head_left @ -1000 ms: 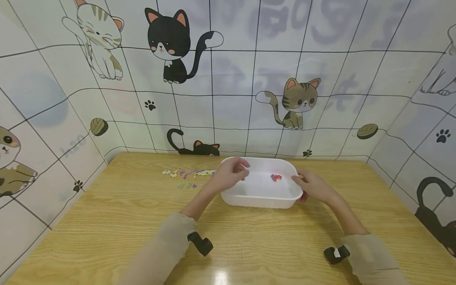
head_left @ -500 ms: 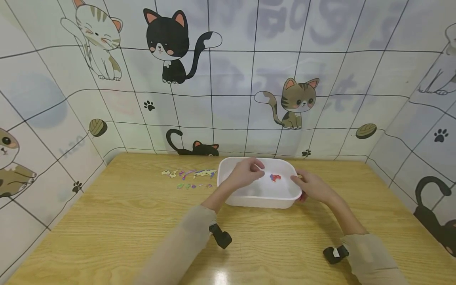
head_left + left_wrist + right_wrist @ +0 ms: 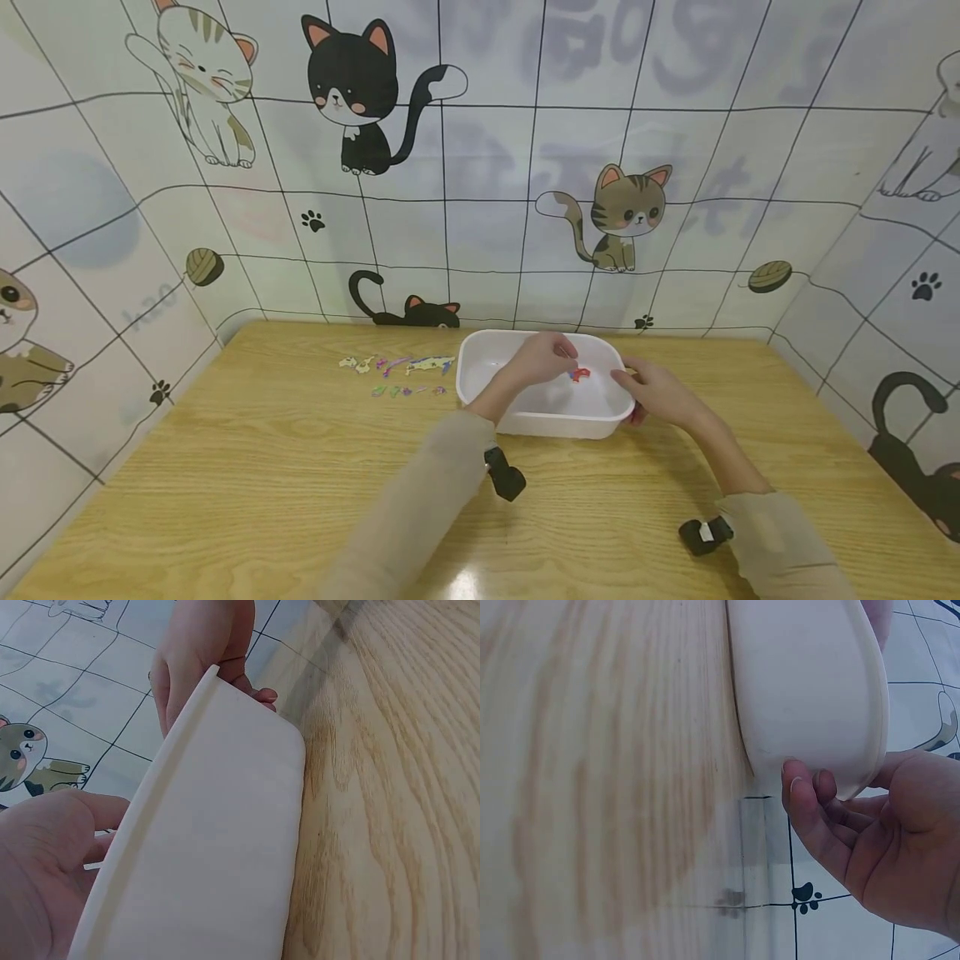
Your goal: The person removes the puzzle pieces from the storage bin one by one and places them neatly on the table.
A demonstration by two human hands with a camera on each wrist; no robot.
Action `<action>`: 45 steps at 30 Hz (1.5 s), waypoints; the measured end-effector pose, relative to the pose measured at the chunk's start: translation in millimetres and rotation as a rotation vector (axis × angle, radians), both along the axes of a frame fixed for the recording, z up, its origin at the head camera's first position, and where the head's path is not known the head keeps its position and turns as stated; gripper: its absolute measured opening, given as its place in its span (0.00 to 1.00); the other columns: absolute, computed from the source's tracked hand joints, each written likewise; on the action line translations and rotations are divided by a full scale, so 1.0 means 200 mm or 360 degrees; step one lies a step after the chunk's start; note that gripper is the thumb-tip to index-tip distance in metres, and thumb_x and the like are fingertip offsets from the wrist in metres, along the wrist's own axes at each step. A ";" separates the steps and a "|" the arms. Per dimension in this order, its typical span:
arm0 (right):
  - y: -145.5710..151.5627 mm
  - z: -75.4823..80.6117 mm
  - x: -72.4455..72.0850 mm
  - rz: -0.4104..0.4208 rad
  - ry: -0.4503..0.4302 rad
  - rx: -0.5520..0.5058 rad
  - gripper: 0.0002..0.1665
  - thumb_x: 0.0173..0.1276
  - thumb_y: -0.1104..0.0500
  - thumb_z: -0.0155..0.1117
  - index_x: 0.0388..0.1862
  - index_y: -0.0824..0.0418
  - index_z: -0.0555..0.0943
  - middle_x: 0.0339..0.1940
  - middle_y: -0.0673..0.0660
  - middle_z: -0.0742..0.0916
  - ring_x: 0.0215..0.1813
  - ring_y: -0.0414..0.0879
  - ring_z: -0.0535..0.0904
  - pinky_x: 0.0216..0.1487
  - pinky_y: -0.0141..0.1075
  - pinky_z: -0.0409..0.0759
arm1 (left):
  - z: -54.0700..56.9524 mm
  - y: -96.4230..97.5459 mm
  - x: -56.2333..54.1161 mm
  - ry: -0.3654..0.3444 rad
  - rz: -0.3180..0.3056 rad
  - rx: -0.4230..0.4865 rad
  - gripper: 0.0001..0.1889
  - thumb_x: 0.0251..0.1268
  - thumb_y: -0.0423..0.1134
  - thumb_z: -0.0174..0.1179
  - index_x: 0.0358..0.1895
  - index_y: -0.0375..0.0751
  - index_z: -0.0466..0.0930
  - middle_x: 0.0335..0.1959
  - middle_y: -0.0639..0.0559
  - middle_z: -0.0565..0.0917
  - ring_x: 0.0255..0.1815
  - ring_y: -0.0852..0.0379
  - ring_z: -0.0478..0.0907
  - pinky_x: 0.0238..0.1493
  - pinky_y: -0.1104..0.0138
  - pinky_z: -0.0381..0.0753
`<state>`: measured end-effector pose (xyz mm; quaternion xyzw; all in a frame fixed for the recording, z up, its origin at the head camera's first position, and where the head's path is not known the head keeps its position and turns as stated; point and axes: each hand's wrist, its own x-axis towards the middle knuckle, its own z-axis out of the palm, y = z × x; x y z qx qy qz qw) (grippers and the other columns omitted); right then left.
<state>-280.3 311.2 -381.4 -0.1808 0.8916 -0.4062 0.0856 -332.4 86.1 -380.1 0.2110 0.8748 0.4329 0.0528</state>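
In the head view a white plastic basin (image 3: pixel 555 425) sits on the wooden table. A small red and blue piece (image 3: pixel 581 375) lies inside it. Over the basin reaches my left hand (image 3: pixel 536 360), fingers bent and fingertips right at the piece, partly covering its blue end. In the left wrist view the basin's wall (image 3: pixel 202 817) hides the fingertips of this hand (image 3: pixel 45 862). My right hand (image 3: pixel 660 390) holds the basin's right end, thumb at the rim. The right wrist view shows fingers (image 3: pixel 806 814) of this hand curled against the outer wall.
Left of the basin, several small coloured pieces lie in two rough rows, among them a yellowish one (image 3: pixel 429 363) and a purple one (image 3: pixel 407 391). Behind the table (image 3: pixel 225 467) rises a cat-patterned cloth backdrop (image 3: pixel 487 233). Each sleeve carries a black wrist camera (image 3: pixel 504 475).
My left hand has moved right across the basin, from its left end to the red and blue piece. The right hand keeps its hold, and the basin has barely shifted.
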 end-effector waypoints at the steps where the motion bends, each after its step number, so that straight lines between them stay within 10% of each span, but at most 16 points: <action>1: 0.00 0.00 0.00 0.0000 0.0002 0.0001 0.26 0.83 0.58 0.49 0.68 0.77 0.64 0.29 0.60 0.86 0.25 0.53 0.84 0.28 0.45 0.86 | 0.00 0.01 -0.01 -0.0007 0.0004 -0.0023 0.07 0.66 0.36 0.65 0.44 0.39 0.84 0.37 0.52 0.85 0.38 0.60 0.79 0.38 0.71 0.77; 15: 0.00 0.00 0.00 0.0015 0.0000 -0.0012 0.27 0.82 0.59 0.49 0.69 0.79 0.62 0.30 0.62 0.86 0.25 0.54 0.83 0.28 0.45 0.86 | -0.05 0.08 -0.06 0.0018 -0.0003 -0.0308 0.14 0.66 0.33 0.64 0.53 0.39 0.85 0.53 0.50 0.85 0.44 0.57 0.76 0.42 0.72 0.74; 35: 0.00 0.00 0.00 0.0016 0.0016 0.0015 0.26 0.83 0.60 0.47 0.68 0.79 0.63 0.28 0.61 0.86 0.24 0.54 0.84 0.27 0.46 0.85 | -0.09 0.11 -0.05 0.0027 -0.0048 -0.0518 0.11 0.57 0.40 0.76 0.28 0.44 0.81 0.27 0.57 0.77 0.31 0.61 0.71 0.33 0.74 0.69; 45: 0.00 0.00 0.00 0.0031 0.0007 -0.0002 0.26 0.83 0.60 0.46 0.69 0.79 0.62 0.29 0.65 0.86 0.24 0.54 0.84 0.27 0.47 0.85 | -0.06 0.10 -0.03 -0.0008 -0.0061 -0.0483 0.11 0.57 0.35 0.74 0.38 0.37 0.81 0.28 0.53 0.84 0.30 0.62 0.73 0.33 0.74 0.70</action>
